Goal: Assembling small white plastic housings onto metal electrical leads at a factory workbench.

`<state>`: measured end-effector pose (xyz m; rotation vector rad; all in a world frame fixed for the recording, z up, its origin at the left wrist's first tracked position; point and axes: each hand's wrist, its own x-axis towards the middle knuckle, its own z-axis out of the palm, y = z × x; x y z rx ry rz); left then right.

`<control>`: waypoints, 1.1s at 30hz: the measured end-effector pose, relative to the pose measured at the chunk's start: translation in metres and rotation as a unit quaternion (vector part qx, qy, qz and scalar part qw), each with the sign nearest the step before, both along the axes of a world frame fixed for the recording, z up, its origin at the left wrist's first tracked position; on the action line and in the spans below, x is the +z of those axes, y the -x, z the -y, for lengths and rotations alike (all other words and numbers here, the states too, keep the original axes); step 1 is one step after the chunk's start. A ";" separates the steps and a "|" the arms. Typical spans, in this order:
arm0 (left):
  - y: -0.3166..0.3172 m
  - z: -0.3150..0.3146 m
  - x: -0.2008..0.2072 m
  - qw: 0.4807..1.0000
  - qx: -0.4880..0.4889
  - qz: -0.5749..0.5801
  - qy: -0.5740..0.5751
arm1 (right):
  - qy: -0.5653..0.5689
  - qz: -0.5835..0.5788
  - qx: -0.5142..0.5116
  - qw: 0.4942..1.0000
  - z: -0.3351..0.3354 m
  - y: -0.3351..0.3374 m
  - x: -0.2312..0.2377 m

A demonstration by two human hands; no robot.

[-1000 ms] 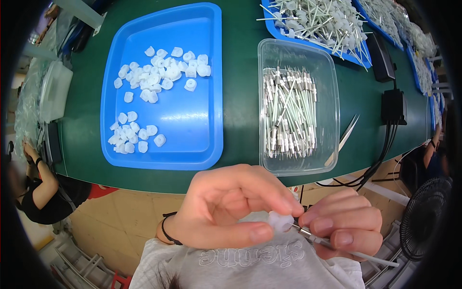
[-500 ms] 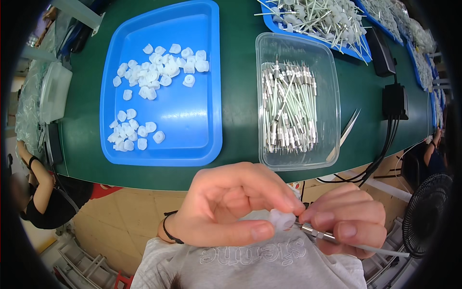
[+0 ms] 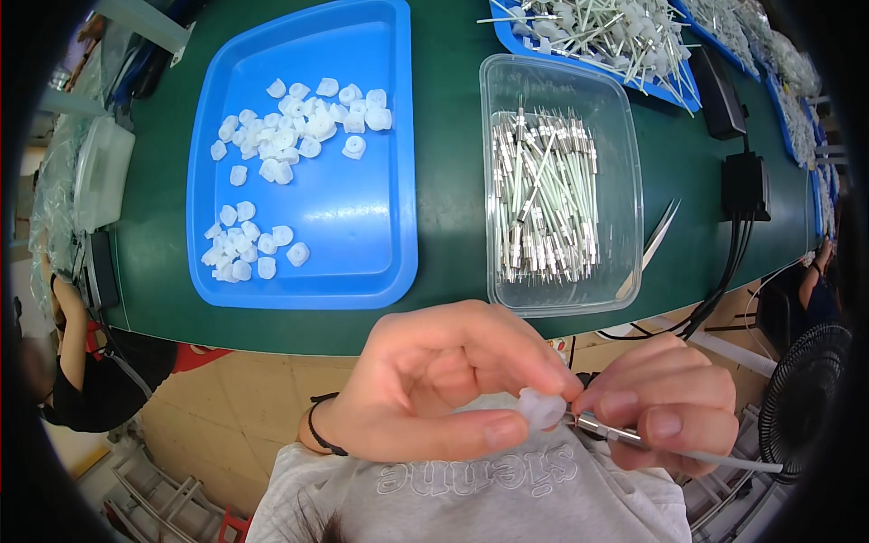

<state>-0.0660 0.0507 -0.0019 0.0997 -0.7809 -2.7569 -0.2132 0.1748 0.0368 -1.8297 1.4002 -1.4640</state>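
One white cap (image 3: 541, 410) pinched by left hand (image 3: 412, 380), metal-ended rod (image 3: 608, 430) pinched by right hand (image 3: 674, 403); both off near edge of table (image 3: 451, 226).

Desk (image 3: 450, 172), green | blue tray (image 3: 348, 240), left | clear box (image 3: 617, 195), mid-right | second blue tray (image 3: 506, 34), behind | tweezers (image 3: 655, 239), beside clear box | black block (image 3: 745, 184), right

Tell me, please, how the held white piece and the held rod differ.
The white piece is short and chunky; the rod is long and thin. The white piece looks cloudy white throughout, whereas the rod is part shiny metal, part pale. Both are held, by the left hand and right hand respectively.
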 end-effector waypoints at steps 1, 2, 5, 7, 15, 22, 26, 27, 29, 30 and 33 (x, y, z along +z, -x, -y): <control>-0.001 0.002 -0.001 1.000 -0.016 -0.010 -0.020 | -0.012 -0.001 0.007 1.000 0.001 0.002 0.002; -0.001 0.003 -0.002 0.999 -0.032 -0.019 -0.040 | -0.015 0.000 0.016 1.000 0.001 0.003 0.003; 0.001 -0.001 0.003 0.999 0.006 0.030 0.016 | -0.021 0.008 0.046 0.999 0.002 0.008 0.002; 0.002 -0.001 0.002 1.000 0.005 0.027 0.010 | -0.021 0.018 0.071 0.997 0.002 0.013 0.000; 0.004 -0.001 0.003 0.999 -0.005 0.042 -0.004 | -0.019 -0.001 0.072 0.997 0.002 0.018 -0.002; 0.005 -0.001 -0.001 0.999 0.015 0.023 0.015 | 0.000 -0.057 0.021 0.998 0.002 0.011 -0.004; 0.003 0.002 -0.007 0.999 -0.010 -0.024 -0.032 | 0.012 -0.070 -0.052 0.996 0.008 -0.003 -0.001; 0.003 0.002 -0.007 0.999 -0.008 -0.027 -0.033 | 0.017 -0.072 -0.059 0.996 0.008 -0.005 -0.001; 0.004 0.002 -0.008 0.999 -0.004 -0.033 -0.035 | 0.022 -0.078 -0.049 0.996 0.007 -0.004 -0.003; 0.005 0.001 -0.008 0.999 0.011 -0.034 -0.013 | 0.021 -0.082 -0.033 0.996 0.004 0.001 -0.004; 0.007 -0.001 -0.009 0.998 0.042 -0.040 0.028 | 0.016 -0.090 -0.019 0.996 0.002 0.002 -0.004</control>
